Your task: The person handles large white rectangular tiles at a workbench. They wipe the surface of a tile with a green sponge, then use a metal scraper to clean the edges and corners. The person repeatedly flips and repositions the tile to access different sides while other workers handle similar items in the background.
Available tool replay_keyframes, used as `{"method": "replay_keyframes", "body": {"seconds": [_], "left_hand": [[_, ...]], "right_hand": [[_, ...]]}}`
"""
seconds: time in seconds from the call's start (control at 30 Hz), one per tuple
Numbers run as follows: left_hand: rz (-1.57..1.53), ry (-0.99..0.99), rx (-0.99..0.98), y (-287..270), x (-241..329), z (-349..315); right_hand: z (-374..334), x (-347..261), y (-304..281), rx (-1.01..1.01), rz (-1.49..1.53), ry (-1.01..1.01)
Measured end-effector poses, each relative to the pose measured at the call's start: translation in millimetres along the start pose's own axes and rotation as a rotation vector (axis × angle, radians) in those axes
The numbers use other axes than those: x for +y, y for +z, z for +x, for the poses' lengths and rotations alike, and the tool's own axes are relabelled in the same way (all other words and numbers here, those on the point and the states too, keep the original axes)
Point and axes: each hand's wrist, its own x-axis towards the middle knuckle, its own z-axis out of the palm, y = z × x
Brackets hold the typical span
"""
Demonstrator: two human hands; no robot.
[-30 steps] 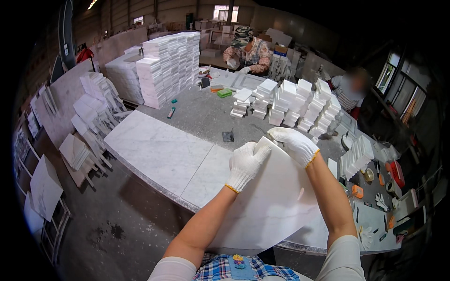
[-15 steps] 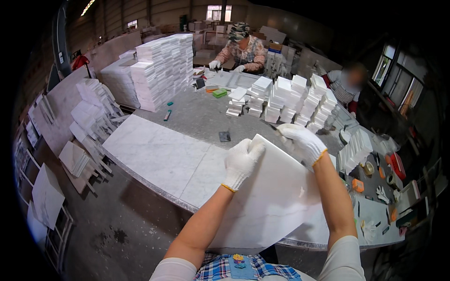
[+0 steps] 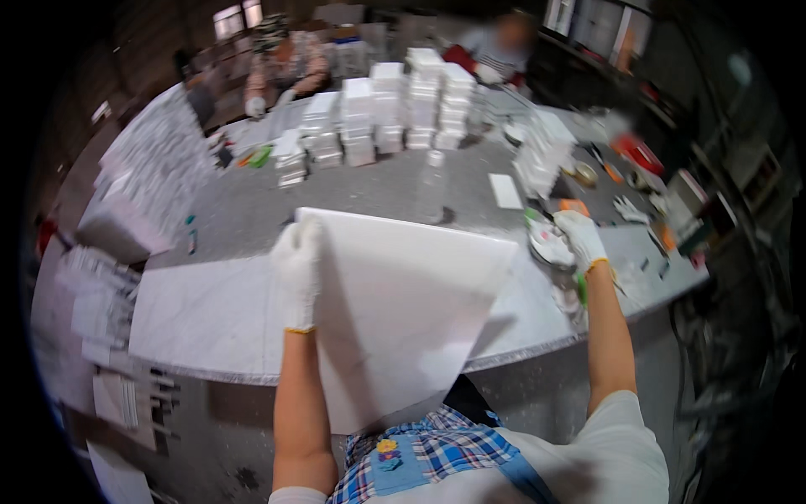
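Note:
My left hand point(image 3: 298, 270), in a white glove, grips the upper left corner of a large white sheet point(image 3: 403, 319). The sheet is lifted and tilted toward me, and its lower edge hangs past the table's near rim in front of my chest. My right hand point(image 3: 579, 238), also gloved, is off the sheet at the right. It reaches down beside a round shiny object point(image 3: 546, 245) on the grey table point(image 3: 252, 210). Motion blur hides whether its fingers hold anything.
Stacks of white boxes point(image 3: 403, 109) stand at the table's far side, with a clear bottle point(image 3: 432, 186) and a small white card point(image 3: 505, 191) nearer. Piles of white sheets point(image 3: 147, 172) fill the left. Small tools lie at right. Two people point(image 3: 281, 63) work opposite.
My right hand has let go of the sheet's top edge and moved right, down to the table. The left hand keeps its corner. My view has swung to the right.

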Motion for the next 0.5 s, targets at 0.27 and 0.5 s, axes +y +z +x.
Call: {"method": "replay_keyframes", "body": {"seconds": [0.27,0.5], "left_hand": [[-0.099,-0.048,-0.009,7,-4,1],[-0.100,-0.031,-0.021,2,-1,-2]], "right_hand": [[-9,113,-62,0.230,-0.788,0.070],[-9,89,-37,0.104,-1.084,0.059]]}}
